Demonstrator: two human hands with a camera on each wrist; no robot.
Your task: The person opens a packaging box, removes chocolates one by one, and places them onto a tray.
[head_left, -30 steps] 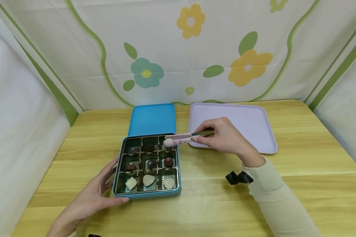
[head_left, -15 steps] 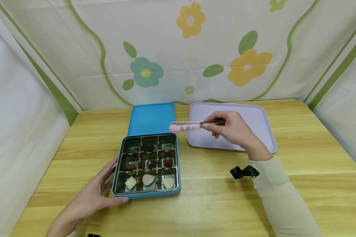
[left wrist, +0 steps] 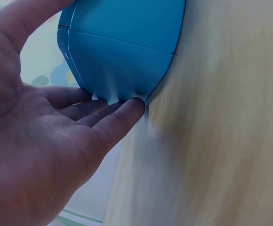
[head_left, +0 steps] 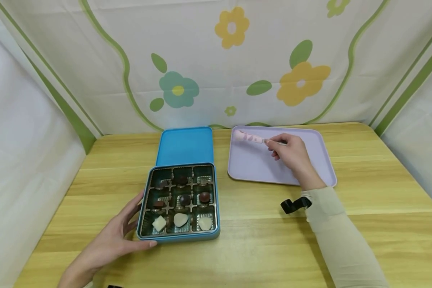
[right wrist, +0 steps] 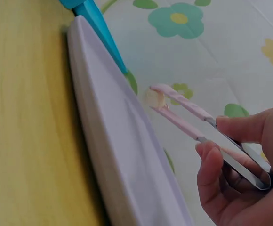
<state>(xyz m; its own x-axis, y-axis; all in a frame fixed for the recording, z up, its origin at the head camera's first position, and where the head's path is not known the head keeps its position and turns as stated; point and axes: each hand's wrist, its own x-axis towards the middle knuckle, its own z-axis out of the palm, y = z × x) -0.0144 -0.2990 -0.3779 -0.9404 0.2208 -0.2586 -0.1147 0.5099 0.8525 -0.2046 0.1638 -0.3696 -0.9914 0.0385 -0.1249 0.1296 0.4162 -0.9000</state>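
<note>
My right hand (head_left: 294, 154) pinches a pair of small tongs (head_left: 255, 139) with pink patterned tips above the lilac tray (head_left: 259, 170). In the right wrist view, a pale round sweet (right wrist: 154, 98) is clamped between the tongs' tips, clear above the tray. On the left stands a blue tin (head_left: 217, 200) of chocolates, its gold-brown insert divided into square compartments. My left hand (head_left: 109, 242) holds the tin's front left corner, thumb along the front and fingertips against the left side (left wrist: 122, 56). The back right compartment (head_left: 203, 175) holds no chocolate.
The tin's blue lid (head_left: 185, 146) lies flat behind it, left of the tray. Three white chocolates (head_left: 180, 219) fill the front row; dark ones (head_left: 204, 196) sit further back. A flowered cloth (head_left: 216, 64) hangs at the table's rear edge.
My right hand has lifted the tongs and sweet from the tin's back right compartment, carrying them right and back over the tray. The left hand and tin have stayed put.
</note>
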